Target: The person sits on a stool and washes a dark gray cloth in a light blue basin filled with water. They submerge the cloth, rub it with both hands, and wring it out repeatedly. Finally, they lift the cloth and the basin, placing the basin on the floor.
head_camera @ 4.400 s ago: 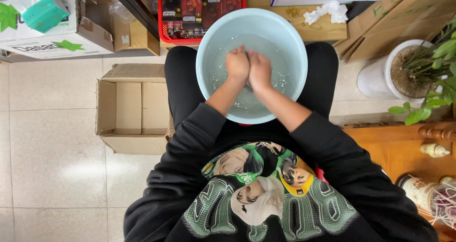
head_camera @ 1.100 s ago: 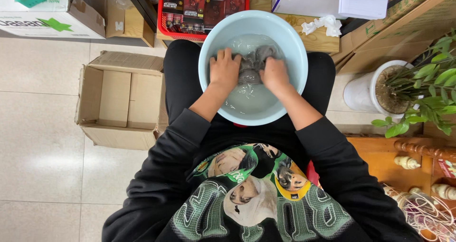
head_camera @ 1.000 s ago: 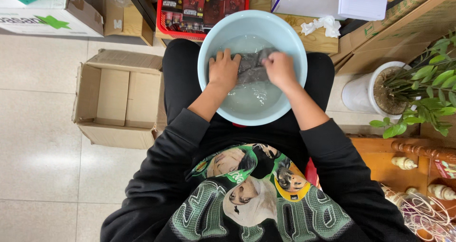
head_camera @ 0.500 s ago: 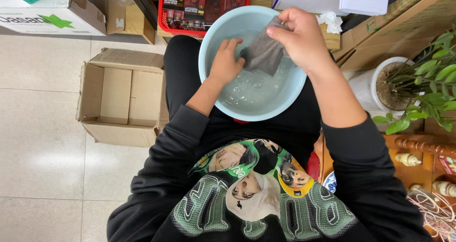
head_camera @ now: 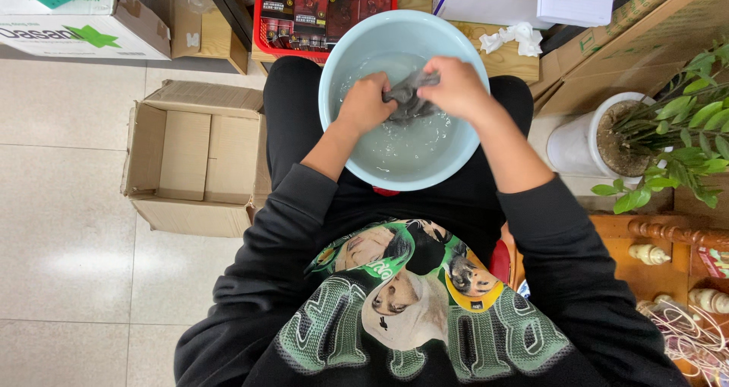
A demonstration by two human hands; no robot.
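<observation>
A pale blue plastic basin point(head_camera: 334, 68) with water in it rests on my lap. Both hands are over it, gripping one wet grey cloth point(head_camera: 408, 97) between them. My left hand point(head_camera: 366, 102) clutches the cloth's left end just above the water. My right hand point(head_camera: 456, 89) is closed on its right end, at about the same height. The cloth is bunched and partly hidden by my fingers.
An open, empty cardboard box point(head_camera: 194, 159) lies on the tiled floor to my left. A red crate point(head_camera: 323, 7) of packaged goods stands beyond the basin. A potted green plant point(head_camera: 668, 140) in a white pot sits at right, with wooden furniture point(head_camera: 653, 239) below it.
Half a second ago my right hand held the cloth raised above the basin's far rim; it has come back down and both hands now bunch the cloth over the water.
</observation>
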